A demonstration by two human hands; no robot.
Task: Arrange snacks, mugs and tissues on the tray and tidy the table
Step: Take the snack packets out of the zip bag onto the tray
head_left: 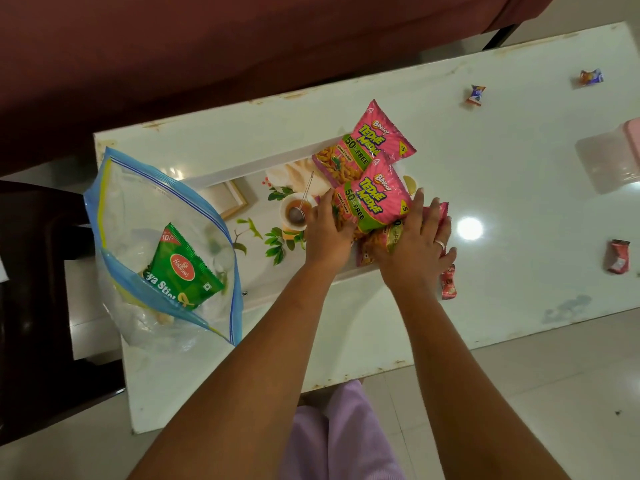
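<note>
White table (485, 188): one tray (242, 168), three pink packets (372, 140), four sweets (618, 260); left hand (325, 233), right hand (414, 244) press packets, grips flat.

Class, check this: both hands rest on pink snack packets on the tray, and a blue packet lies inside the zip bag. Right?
Not quite: in the head view the packet inside the zip bag is green, not blue. The rest holds.

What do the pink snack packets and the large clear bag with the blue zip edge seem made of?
Pink snack packets: probably thin glossy plastic film; printed, crinkled, with crimped ends. Large clear blue-edged zip bag: soft transparent plastic, apparently; the green snack packet shows through it and its walls sag in folds.
</note>
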